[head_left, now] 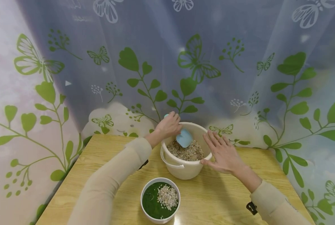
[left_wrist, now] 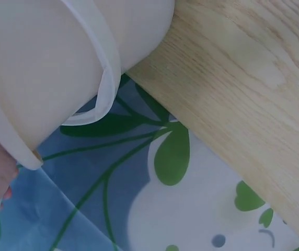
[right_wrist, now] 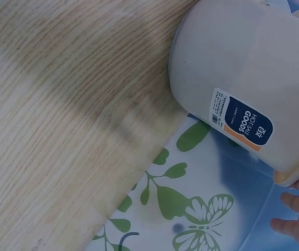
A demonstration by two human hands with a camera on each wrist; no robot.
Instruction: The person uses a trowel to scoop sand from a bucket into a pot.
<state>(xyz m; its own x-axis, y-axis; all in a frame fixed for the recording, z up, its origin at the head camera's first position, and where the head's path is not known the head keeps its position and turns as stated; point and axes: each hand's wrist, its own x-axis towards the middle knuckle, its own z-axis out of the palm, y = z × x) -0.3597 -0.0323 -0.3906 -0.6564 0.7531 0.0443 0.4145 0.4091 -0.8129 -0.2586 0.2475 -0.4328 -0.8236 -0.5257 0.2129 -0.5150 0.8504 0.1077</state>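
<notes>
A cream bucket (head_left: 184, 172) stands near the back of the table, with a layer of mixed brown and grey gravel (head_left: 190, 152) inside. My left hand (head_left: 168, 125) is at the bucket's left rim and grips the handle of a light blue scoop (head_left: 184, 138). The scoop's head dips into the bucket, close over the gravel. On the other side, my right hand (head_left: 223, 153) rests against the right rim with its fingers straight. In the right wrist view the bucket's side carries a printed label (right_wrist: 243, 120), and fingers (right_wrist: 290, 200) show beside the rim.
Nearer to me is a round white container (head_left: 160, 221) with a dark green inside and a heap of pale pebbles (head_left: 167, 197) to its right. The bucket's white handle (head_left: 171, 164) hangs down in front. A patterned curtain (head_left: 156, 47) rises behind the wooden table (head_left: 105, 162).
</notes>
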